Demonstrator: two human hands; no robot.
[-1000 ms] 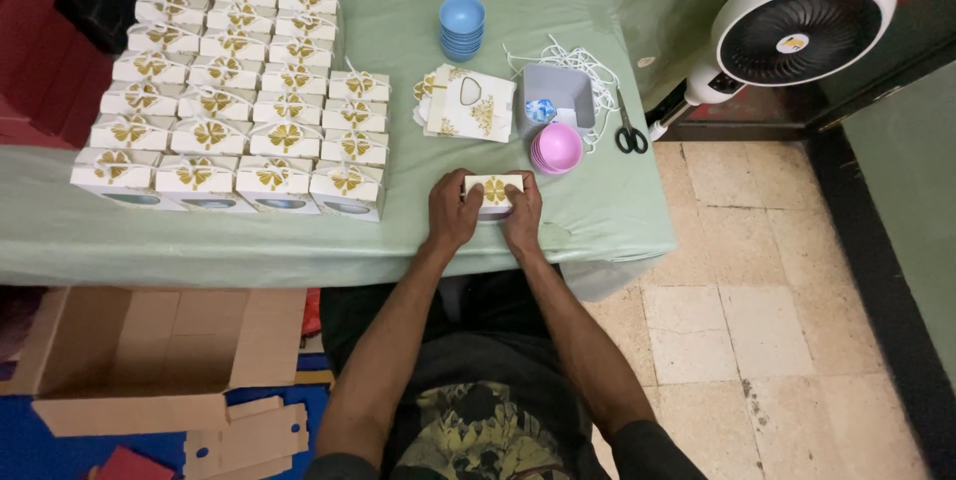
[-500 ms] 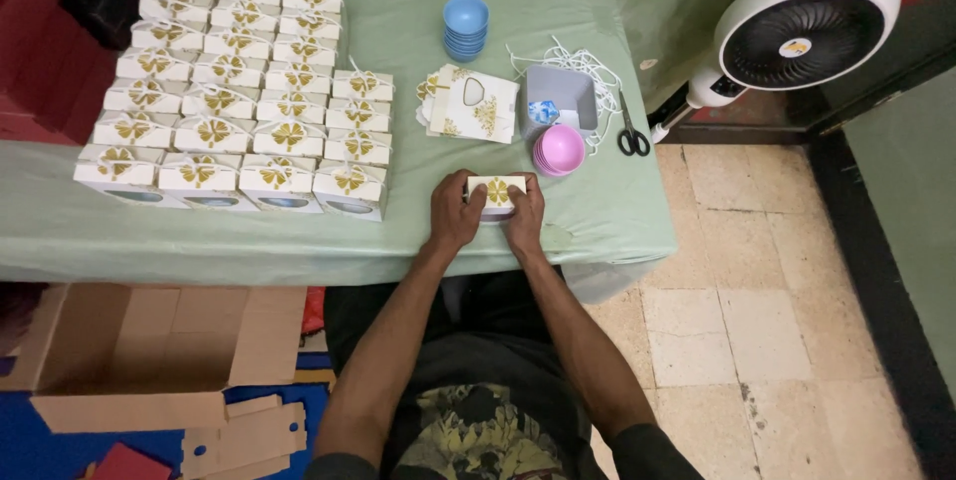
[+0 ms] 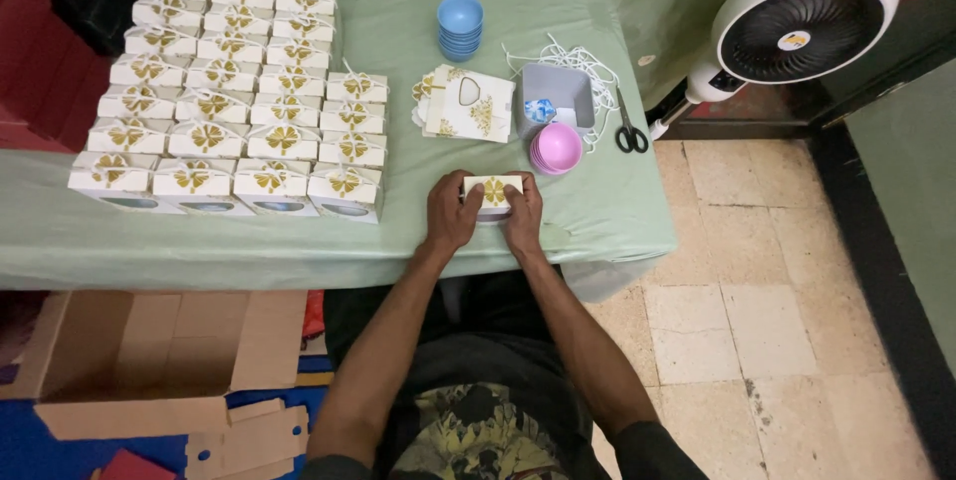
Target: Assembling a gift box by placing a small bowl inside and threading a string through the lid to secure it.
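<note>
Nothing has shifted; both hands (image 3: 488, 216) still clasp the white gold-patterned box (image 3: 493, 190).

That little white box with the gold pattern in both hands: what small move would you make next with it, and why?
Probably slide the small box left to the end of the front row of finished boxes. The left hand and right hand press it on the green table; its top looks closed, like those in the rows. If a flap is open under the fingers, press once more first.
</note>
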